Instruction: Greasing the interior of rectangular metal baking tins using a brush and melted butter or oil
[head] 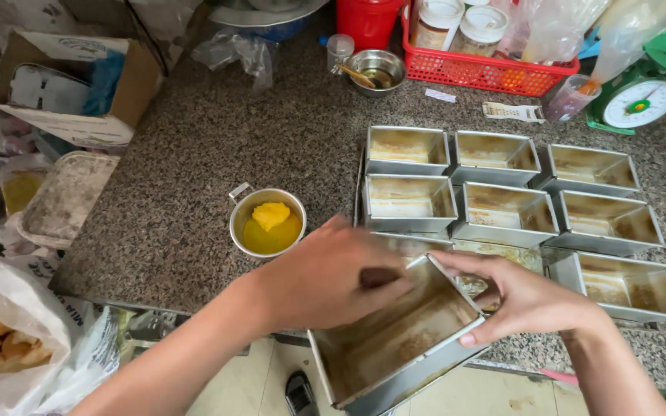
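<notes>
Head view of a granite counter point(194, 177). The right hand point(529, 296) grips the far right corner of a rectangular metal tin point(395, 339), fingers curled together over its rim and thumb against the outer wall. The tin is tilted, raised off the counter at the near edge, partly over the floor. The left hand point(325, 277) reaches into the tin from the left, fingers bunched and pressed to the inner far wall; what they pinch, if anything, cannot be told. The tin's inside is smeared brownish. Beyond the hands, more tins point(502, 185) of the same kind stand upright in rows, packed side by side, their insides likewise coated. Left of the rows, just beside the left hand, sits a small metal cup point(267, 222) holding yellow fat, partly melted. At the far edge: a steel bowl point(378, 69) with a spoon, a red basket point(487, 69) of jars, and a green scale point(641, 96) at far right. A cardboard box point(71, 85) lies far left
</notes>
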